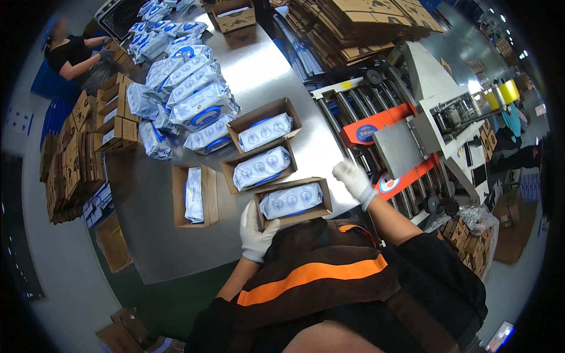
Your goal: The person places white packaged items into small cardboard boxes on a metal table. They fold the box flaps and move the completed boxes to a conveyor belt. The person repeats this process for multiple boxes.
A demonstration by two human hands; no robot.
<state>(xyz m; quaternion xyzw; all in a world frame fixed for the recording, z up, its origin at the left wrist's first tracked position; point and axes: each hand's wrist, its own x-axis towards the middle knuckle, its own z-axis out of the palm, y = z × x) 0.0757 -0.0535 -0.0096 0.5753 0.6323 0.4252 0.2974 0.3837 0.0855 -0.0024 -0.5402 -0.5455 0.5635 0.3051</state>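
Observation:
My left hand (256, 234), in a white glove, grips the left end of the nearest open cardboard box (325, 210), thumb along its near side. Inside that box lies a white-and-blue soft pack of wipes (292, 200). To the right, apart from the box, my right hand (355, 181), also gloved, is raised over the table's edge with its fingers curled and nothing visible in them. Beyond the held box stand a second open box (230, 176) and a third open box (234, 126), each with a pack inside. Another open box (210, 197) with a pack stands to the left.
A heap of wipes packs (197, 106) covers the far part of the metal table (153, 235). On the right is a roller conveyor machine (406, 147) with orange-red parts. Flattened cartons (365, 23) are stacked behind it. A person (73, 56) works at the far left.

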